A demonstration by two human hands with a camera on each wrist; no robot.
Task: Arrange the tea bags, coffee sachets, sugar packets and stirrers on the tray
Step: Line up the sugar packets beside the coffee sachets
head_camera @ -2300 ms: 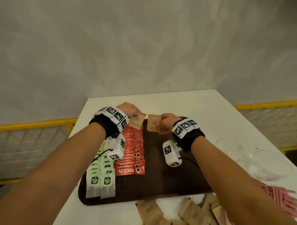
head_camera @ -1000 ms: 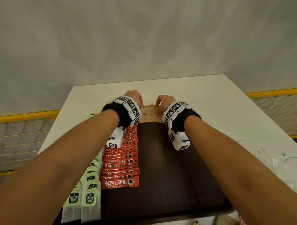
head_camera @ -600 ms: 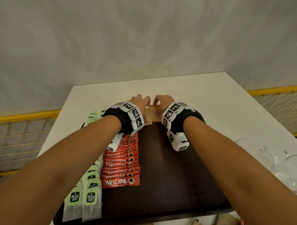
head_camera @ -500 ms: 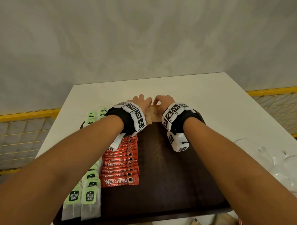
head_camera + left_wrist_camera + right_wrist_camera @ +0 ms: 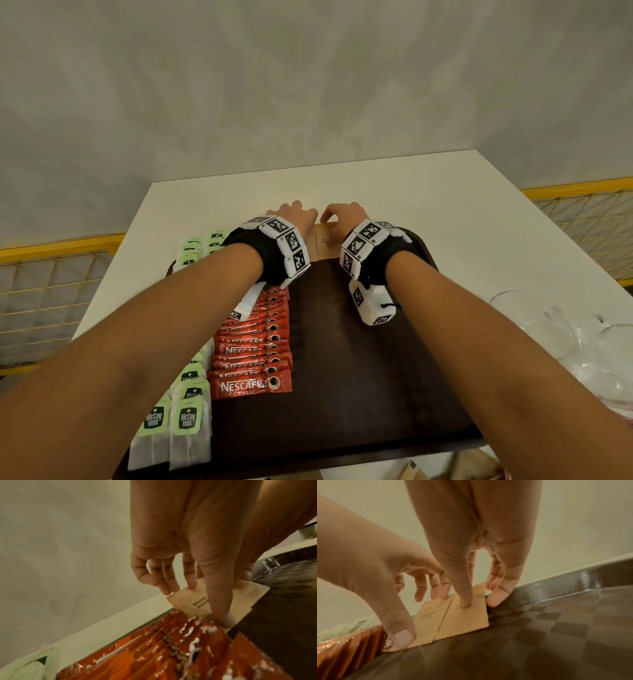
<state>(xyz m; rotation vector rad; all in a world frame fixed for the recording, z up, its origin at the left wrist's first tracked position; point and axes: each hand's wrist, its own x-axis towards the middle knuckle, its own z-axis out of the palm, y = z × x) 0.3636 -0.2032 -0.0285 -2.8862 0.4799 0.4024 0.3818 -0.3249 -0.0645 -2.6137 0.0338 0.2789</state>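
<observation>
White table (image 5: 428,205) carries the brown tray (image 5: 359,377) (glassware (image 5: 548,325) beside).

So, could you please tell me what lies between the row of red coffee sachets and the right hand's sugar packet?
The left hand pins another brown sugar packet between the red coffee sachets and the right hand's packet, shown in the right wrist view.

White table (image 5: 394,192), yellow mesh railing (image 5: 51,287), clear glassware (image 5: 582,335) at right.

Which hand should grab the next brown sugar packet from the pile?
Probably the right hand. A few loose brown paper packets show at the near edge, right of the dark brown tray. The left hand sits over the red coffee sachets.
</observation>
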